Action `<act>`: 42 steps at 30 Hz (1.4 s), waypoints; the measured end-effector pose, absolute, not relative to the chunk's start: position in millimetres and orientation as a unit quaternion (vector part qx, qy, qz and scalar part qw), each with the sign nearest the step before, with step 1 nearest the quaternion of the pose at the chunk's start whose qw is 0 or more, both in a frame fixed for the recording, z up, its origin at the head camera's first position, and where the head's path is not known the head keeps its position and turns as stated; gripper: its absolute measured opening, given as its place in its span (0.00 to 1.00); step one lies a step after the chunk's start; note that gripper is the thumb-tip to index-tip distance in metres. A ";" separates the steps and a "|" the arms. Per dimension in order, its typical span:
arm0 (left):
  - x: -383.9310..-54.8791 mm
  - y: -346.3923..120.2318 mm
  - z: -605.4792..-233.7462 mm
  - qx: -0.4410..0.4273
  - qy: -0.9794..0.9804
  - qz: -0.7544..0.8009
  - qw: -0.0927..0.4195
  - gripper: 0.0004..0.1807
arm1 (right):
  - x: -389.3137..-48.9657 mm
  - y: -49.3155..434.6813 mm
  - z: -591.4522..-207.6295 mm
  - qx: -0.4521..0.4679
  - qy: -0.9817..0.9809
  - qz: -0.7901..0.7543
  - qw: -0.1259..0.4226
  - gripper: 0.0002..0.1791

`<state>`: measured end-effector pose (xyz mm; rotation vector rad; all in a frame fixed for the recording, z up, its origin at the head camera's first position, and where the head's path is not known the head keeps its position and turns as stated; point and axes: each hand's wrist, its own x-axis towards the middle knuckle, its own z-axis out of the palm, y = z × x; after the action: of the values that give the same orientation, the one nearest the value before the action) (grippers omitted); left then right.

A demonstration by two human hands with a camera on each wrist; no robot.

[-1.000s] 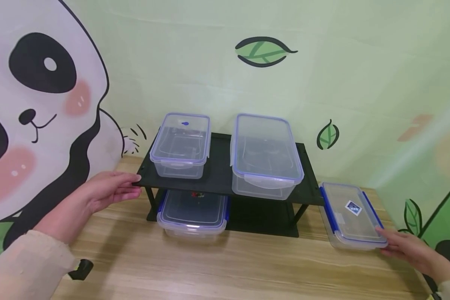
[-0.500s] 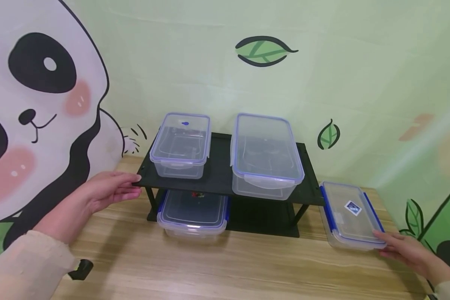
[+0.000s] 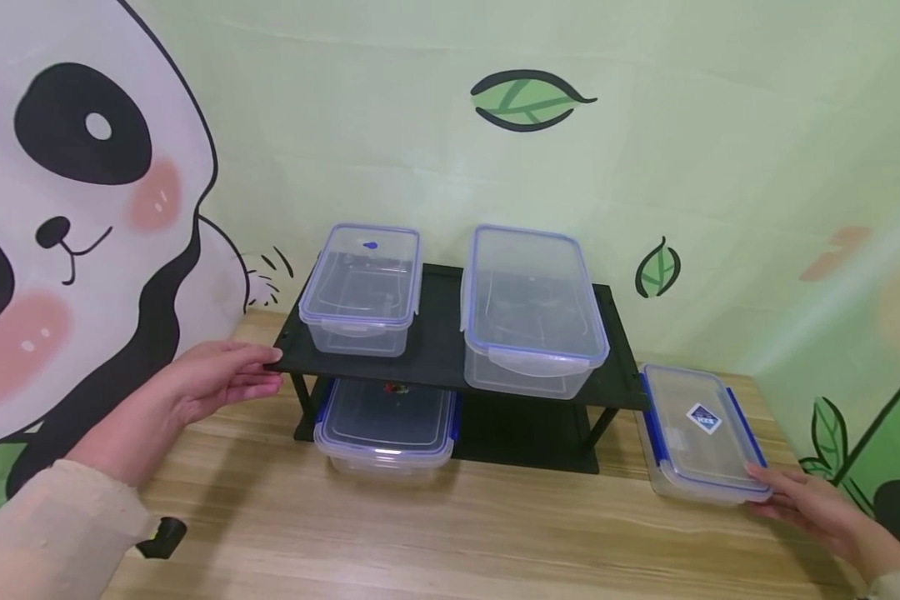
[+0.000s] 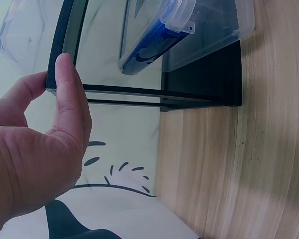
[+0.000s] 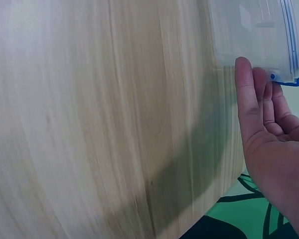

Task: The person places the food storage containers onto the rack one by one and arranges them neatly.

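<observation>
At the left front corner of a black two-tier rack [image 3: 441, 333], my left hand [image 3: 217, 379] pinches the upper shelf's edge. The left wrist view shows thumb and fingers on either side of that edge. Far right, my right hand [image 3: 817, 508] grips the near right corner of a clear food container [image 3: 693, 442] with blue side clips and a blue-and-white label. Its thumb lies on the lid; in the right wrist view, the fingers [image 5: 246, 94] lie against the container's side and underside. This container sits just right of the rack; whether it touches the table is unclear.
On the upper shelf stand a smaller clear container [image 3: 360, 292] and a larger one [image 3: 532, 292], both lidded. Another, with blue clips [image 3: 390, 421], sits on the lower tier, jutting forward. A wooden table [image 3: 495, 533] lies beneath; a printed cloth [image 3: 360, 125] hangs behind.
My right hand and the clear container with the label have shifted slightly left, the container turning a little. My left hand and the rack have stayed in place.
</observation>
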<state>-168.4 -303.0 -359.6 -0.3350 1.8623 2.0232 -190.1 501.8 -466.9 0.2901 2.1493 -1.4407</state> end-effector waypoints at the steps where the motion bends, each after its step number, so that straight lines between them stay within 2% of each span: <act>1: -168.4 -302.9 -359.5 -0.119 0.660 0.718 0.184 0.10 | -189.1 501.1 -466.6 0.107 0.798 -0.531 0.265 0.42; 12: -170.1 -304.0 -362.5 -0.115 0.660 0.718 0.187 0.11 | -177.6 498.5 -463.1 0.128 0.811 -0.505 0.266 0.45; 17: -169.5 -302.4 -361.9 -0.113 0.665 0.714 0.189 0.14 | -170.4 503.4 -459.7 0.115 0.811 -0.506 0.271 0.43; 26: -169.0 -301.9 -361.2 -0.111 0.671 0.707 0.191 0.13 | -157.8 501.1 -453.4 0.163 0.823 -0.475 0.264 0.50; 42: -169.1 -302.8 -360.4 -0.110 0.674 0.706 0.190 0.15 | -116.3 498.4 -440.7 0.179 0.827 -0.438 0.303 0.56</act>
<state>-169.1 -302.8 -360.4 -0.3079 1.8937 1.9835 -116.3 498.4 -440.7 0.4741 2.1916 -1.1620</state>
